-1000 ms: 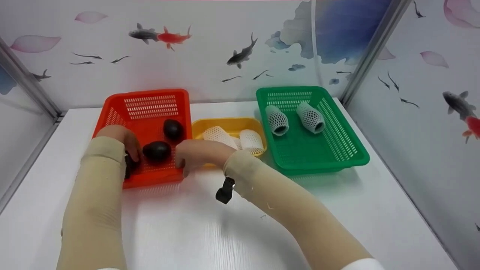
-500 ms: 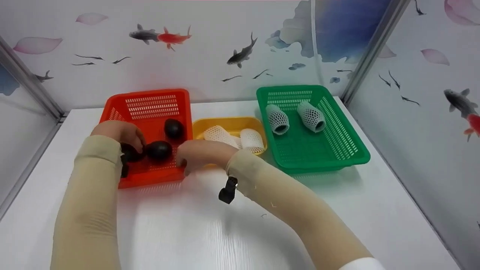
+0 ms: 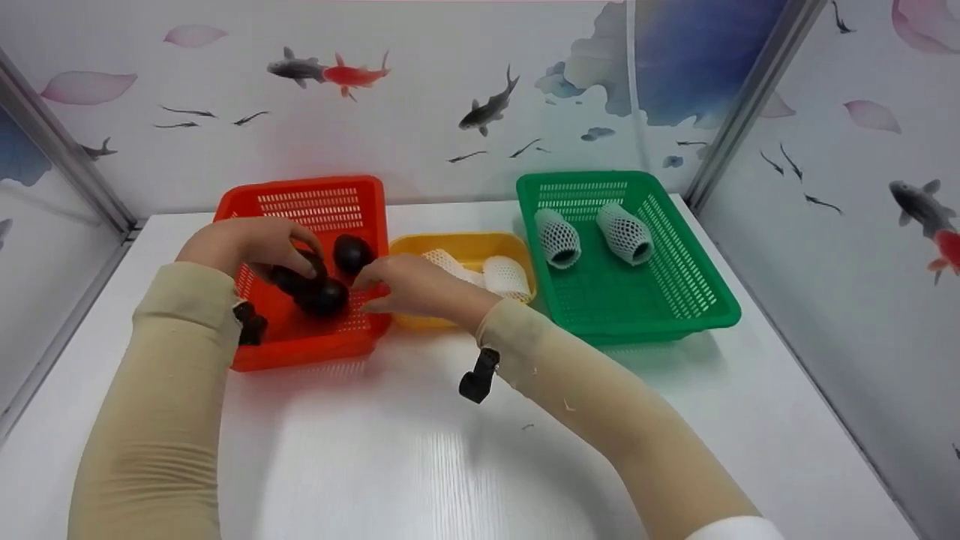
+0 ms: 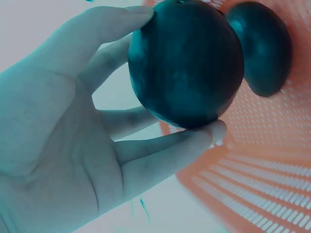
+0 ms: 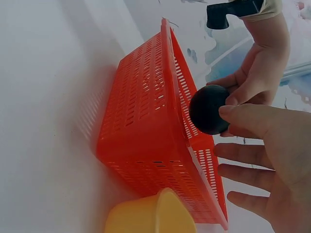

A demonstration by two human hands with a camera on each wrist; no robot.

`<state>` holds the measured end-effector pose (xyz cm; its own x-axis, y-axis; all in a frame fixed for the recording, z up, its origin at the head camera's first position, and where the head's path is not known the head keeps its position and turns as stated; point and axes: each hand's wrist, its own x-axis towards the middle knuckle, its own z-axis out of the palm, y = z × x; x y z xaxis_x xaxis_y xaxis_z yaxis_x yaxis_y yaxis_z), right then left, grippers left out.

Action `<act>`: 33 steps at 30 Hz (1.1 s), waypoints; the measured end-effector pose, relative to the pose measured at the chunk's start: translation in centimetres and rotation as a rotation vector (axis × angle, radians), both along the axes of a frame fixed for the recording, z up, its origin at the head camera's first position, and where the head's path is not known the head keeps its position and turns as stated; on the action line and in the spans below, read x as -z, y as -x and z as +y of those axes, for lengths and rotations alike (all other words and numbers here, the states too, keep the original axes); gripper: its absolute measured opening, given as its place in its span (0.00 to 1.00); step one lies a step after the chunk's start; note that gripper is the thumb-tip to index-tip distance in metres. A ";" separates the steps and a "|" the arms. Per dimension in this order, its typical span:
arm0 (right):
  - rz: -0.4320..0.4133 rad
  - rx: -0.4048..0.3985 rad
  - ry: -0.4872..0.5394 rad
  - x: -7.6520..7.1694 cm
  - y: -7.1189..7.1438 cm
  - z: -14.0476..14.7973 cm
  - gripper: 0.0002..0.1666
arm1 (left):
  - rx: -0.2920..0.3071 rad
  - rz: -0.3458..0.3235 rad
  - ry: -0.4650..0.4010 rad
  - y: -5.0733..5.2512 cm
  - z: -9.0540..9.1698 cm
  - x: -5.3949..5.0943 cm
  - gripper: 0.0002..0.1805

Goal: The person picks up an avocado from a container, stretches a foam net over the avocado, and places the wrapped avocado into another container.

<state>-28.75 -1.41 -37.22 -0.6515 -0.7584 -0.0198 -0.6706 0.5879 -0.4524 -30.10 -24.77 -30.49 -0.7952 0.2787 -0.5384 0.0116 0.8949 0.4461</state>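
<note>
My left hand (image 3: 251, 244) grips a dark avocado (image 4: 187, 68) between thumb and fingertips, raised inside the red basket (image 3: 300, 352). Below it in the head view lies another avocado (image 3: 324, 298), with one more avocado (image 3: 352, 253) behind and to the right. My right hand (image 3: 424, 289) hovers over the basket's right rim, its fingers spread and holding nothing. From the right wrist view, its thumb (image 5: 238, 114) overlaps the held avocado; whether they touch I cannot tell.
A yellow tray (image 3: 409, 244) with white foam net sleeves (image 3: 506, 276) stands right of the red basket. Further right is a green basket (image 3: 615, 307) with two net sleeves lying in it, dark at their near ends. A patterned wall (image 3: 420, 45) rises behind.
My left hand has lifted an avocado from the red basket's left side and moved right and up with it. The right hand has risen slightly and its fingers have opened out.
</note>
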 end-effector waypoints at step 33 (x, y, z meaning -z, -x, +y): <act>0.342 0.043 0.323 0.0 -2.4 4.9 0.37 | 0.072 -0.007 -0.399 -3.4 7.9 0.6 0.31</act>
